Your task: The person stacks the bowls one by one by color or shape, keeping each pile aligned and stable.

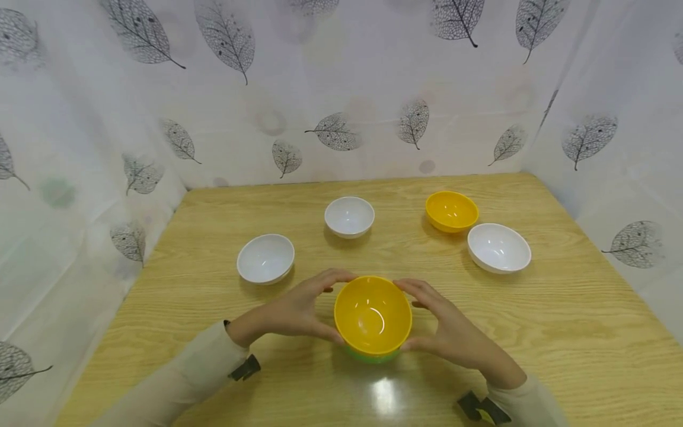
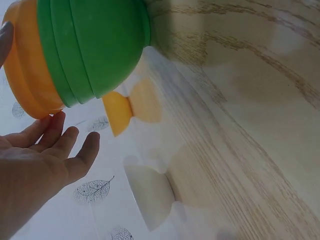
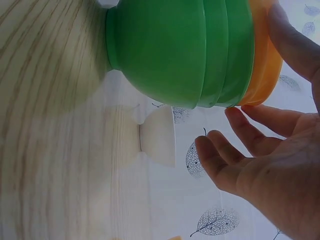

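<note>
A yellow bowl (image 1: 373, 314) sits on top of a stack of nested green bowls (image 1: 372, 357) near the front middle of the table. In both wrist views the green bowls (image 2: 95, 50) stand with their lowest foot on the wood. My left hand (image 1: 301, 308) holds the yellow bowl's left side, thumb at the near side and fingertips at the far side. From the right, my right hand (image 1: 445, 326) grips the same bowl likewise. The right wrist view shows its thumb and fingertips on the yellow wall (image 3: 265, 60), just above the green rims.
Two white bowls stand beyond the stack, one at the left (image 1: 265, 259) and one at the back middle (image 1: 349, 217). Toward the back right are another yellow bowl (image 1: 451, 212) and a white bowl (image 1: 498, 248) close together. A leaf-patterned curtain (image 1: 341, 89) borders the wooden table (image 1: 576, 332).
</note>
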Demonstrator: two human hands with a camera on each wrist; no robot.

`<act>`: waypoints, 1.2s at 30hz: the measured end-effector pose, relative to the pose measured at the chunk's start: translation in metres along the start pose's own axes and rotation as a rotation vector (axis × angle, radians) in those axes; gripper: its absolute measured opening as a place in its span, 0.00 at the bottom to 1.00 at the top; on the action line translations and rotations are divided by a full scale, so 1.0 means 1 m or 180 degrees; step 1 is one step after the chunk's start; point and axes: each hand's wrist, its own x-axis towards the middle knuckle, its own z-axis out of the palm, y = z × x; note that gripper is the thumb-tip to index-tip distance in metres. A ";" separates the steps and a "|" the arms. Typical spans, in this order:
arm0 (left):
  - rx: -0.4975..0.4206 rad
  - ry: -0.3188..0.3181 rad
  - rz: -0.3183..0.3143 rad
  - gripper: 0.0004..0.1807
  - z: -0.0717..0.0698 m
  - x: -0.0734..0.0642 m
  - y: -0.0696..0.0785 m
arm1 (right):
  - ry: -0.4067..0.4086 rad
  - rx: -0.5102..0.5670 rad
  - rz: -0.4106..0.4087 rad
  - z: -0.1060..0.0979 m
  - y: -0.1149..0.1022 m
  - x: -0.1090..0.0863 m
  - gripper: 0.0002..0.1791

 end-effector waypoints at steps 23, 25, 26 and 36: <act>0.0156 -0.0146 -0.0079 0.50 -0.004 0.008 0.005 | -0.0016 0.0135 0.0127 0.000 0.000 -0.002 0.48; 0.0182 -0.0151 -0.0052 0.50 -0.005 0.008 0.005 | 0.0008 0.0134 0.0129 0.001 0.000 -0.003 0.48; 0.0199 -0.0154 -0.0040 0.50 -0.005 0.008 0.005 | 0.0020 0.0131 0.0138 0.001 0.000 -0.003 0.48; 0.0377 -0.0229 -0.0068 0.51 -0.008 0.005 0.004 | -0.0091 0.0341 0.0236 0.005 -0.003 -0.005 0.51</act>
